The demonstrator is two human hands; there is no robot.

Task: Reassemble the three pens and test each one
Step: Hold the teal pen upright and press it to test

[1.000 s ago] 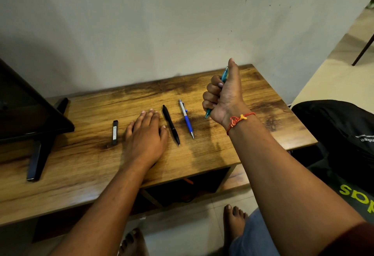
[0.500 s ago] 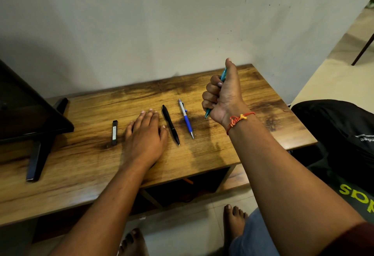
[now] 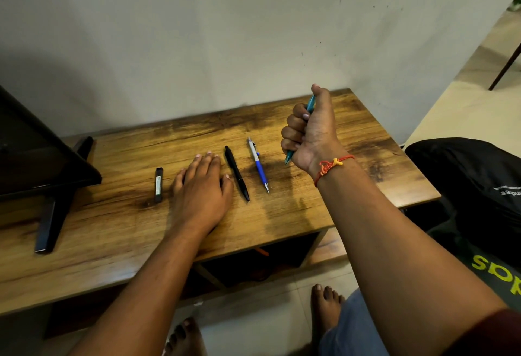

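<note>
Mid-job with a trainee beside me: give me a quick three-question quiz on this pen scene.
1. Fill in: on the table, the ____ pen lies between the left hand and the blue pen.
2. The right hand grips: A the teal pen; B the blue pen; C nothing.
3. True or false: the left hand holds a pen.
Key: 1 black pen; 2 A; 3 false, it rests flat on the table.
</note>
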